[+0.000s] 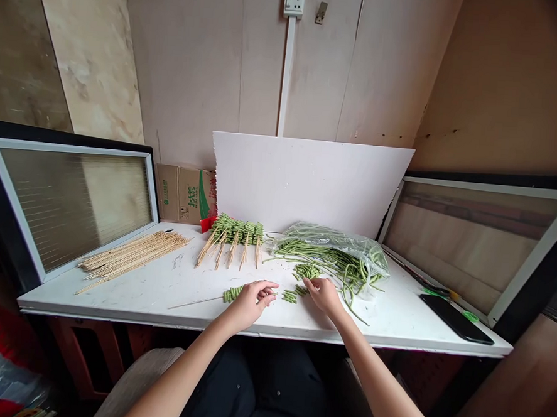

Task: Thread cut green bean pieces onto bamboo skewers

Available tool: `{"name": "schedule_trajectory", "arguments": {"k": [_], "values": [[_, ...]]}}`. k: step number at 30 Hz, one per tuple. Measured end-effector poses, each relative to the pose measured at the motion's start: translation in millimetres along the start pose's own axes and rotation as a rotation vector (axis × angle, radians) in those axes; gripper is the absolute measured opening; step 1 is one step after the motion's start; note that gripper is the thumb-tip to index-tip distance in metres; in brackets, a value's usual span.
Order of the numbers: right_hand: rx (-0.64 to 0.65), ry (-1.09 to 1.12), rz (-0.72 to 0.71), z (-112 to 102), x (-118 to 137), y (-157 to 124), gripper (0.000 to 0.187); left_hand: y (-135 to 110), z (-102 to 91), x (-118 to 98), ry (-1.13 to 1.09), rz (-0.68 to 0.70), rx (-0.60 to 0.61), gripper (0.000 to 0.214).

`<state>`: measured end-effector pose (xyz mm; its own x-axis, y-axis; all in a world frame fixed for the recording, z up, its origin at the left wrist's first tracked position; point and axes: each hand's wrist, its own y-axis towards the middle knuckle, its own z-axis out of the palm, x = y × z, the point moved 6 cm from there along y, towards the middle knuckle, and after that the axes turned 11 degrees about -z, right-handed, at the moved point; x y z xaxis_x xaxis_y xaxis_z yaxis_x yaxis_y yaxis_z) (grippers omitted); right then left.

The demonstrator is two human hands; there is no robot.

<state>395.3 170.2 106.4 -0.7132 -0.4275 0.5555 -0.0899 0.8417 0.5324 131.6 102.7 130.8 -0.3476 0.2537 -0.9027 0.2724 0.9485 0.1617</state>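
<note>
My left hand (255, 300) is closed around a bamboo skewer (194, 303) threaded with cut green bean pieces (232, 293). The skewer lies low over the table, its bare end pointing left, and my fingers hide part of it. My right hand (324, 295) is at the loose cut bean pieces (290, 295), thumb and fingers drawn together; what is between the fingertips is too small to make out. Just beyond it sits a small heap of cut beans (307, 271). Long whole beans (318, 254) spill from a clear plastic bag (338, 237) behind.
Several finished bean skewers (239, 230) are stacked at the back, sticks toward me. A bundle of bare skewers (137, 253) lies left. A black phone (455, 319) rests near the right edge. A white board (308, 185) and cardboard box (185, 193) stand behind the white table (154, 305).
</note>
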Motion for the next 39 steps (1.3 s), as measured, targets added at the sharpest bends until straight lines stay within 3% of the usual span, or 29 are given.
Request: {"name": "schedule_trajectory", "arguments": {"k": [3,7,9,13,17,23,28,35,39], "values": [[0.054,0.051,-0.110,-6,27,5,0.028,0,2.0,2,-0.091,-0.022,0.034,0.041],[0.430,0.402,-0.265,2,83,-3,0.040,-1,3.9,1,-0.157,-0.006,0.058,0.042],[0.475,0.463,-0.309,2,106,-8,0.038,-1,5.2,1,-0.180,-0.002,0.064,0.043],[0.407,0.424,-0.354,5,123,-13,0.031,-1,7.5,1,-0.213,0.004,0.064,0.048],[0.340,0.415,-0.331,9,113,-9,0.035,-1,7.1,1,-0.184,-0.002,0.052,0.051],[0.225,0.411,-0.297,-1,104,0,0.039,1,-5.5,2,-0.108,-0.004,-0.095,0.027],[0.257,0.381,-0.340,-1,118,-4,0.039,-1,-10.3,-4,-0.066,0.052,-0.189,0.023],[0.232,0.331,-0.424,5,126,-9,0.027,-6,-7.8,-18,0.000,0.133,-0.193,0.015],[0.249,0.336,-0.474,14,131,-13,0.020,-6,-4.1,-17,0.041,0.190,-0.141,0.022]]}}
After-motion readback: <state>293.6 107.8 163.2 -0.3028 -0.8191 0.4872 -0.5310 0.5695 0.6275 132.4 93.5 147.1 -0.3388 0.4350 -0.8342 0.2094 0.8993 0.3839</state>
